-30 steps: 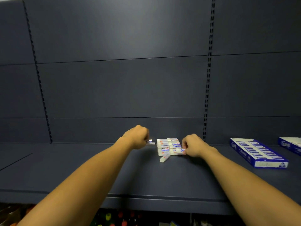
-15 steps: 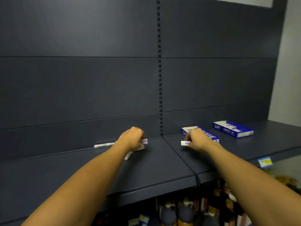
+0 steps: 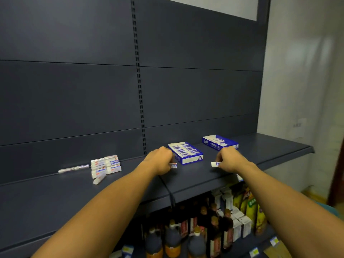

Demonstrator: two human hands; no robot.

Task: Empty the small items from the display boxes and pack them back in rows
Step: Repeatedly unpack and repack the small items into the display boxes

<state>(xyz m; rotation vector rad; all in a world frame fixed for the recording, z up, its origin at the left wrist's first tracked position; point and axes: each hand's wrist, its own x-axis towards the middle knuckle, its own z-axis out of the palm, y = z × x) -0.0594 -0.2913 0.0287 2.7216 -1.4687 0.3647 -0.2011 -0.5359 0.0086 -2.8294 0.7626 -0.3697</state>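
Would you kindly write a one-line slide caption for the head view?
Each hand, left and right, holds a small eraser above the shelf, near the blue box, away from the pile.

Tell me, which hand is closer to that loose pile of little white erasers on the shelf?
Left. The left hand holds one eraser a short way right of the eraser pile; the right hand holds another, farther right, beyond the nearer display box.

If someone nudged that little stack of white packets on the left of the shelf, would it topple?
Probably: the stack of packets looks loosely piled, and one packet lies apart at its foot. The pieces look small and light, likelier to slide than roll.
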